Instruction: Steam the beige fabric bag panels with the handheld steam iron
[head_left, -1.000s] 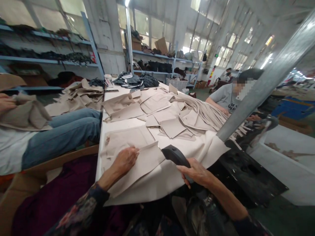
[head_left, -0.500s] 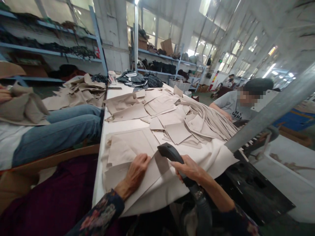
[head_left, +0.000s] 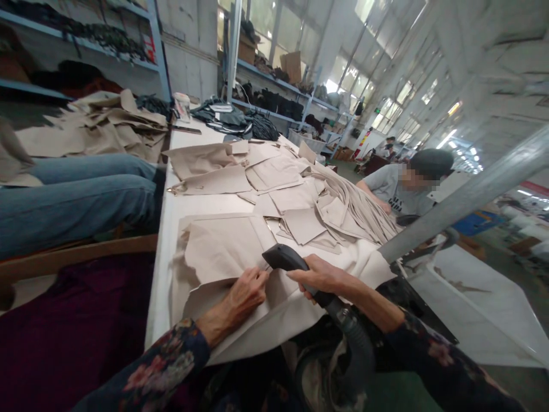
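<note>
My right hand (head_left: 319, 276) is wrapped round the black vacuum cleaner hose handle (head_left: 285, 257). Its nozzle end points left, over the beige fabric near my left fingertips. Below the grip, the ribbed hose (head_left: 359, 343) runs down off the table's front edge. My left hand (head_left: 245, 293) is closed, fingertips pinching the edge of a beige fabric piece (head_left: 227, 246) that lies on other flat beige pieces. A gap of a few centimetres separates my left fingers from the nozzle. The palm side of my left hand is hidden.
Several cut beige pieces (head_left: 300, 223) and a bundle of long strips (head_left: 355, 200) cover the white table (head_left: 169, 213). A metal pole (head_left: 467, 191) slants across the right. A co-worker (head_left: 407, 183) sits beyond it. Another person's legs (head_left: 81, 194) are on the left.
The view has shifted to the right. My left hand has moved closer to the nozzle, and the fabric's upper layer now lies raised and wavy at its left edge.
</note>
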